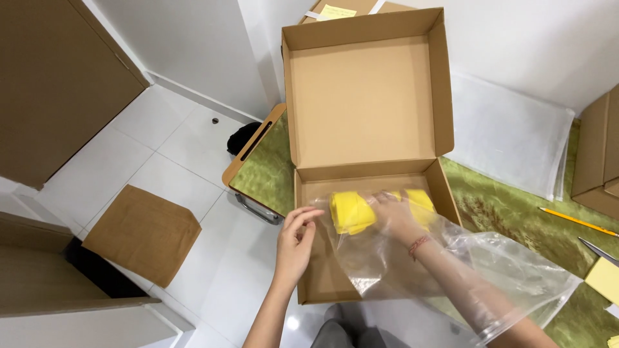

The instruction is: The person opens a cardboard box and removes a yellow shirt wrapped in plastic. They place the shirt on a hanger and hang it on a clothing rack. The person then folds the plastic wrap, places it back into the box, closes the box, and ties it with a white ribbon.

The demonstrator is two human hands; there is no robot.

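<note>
An open brown cardboard box lies on a green-topped table, its lid standing up behind it. A large clear plastic bag stretches from the box toward the lower right. My right hand is pushed inside the bag, gripping a folded yellow cloth over the box's tray. More yellow cloth shows behind the hand. My left hand pinches the bag's closed end at the box's left wall.
A stack of clear plastic sheets lies right of the box. A yellow pencil, a yellow note pad and another cardboard box are at the right edge. On the white tiled floor lies a flat brown cardboard piece.
</note>
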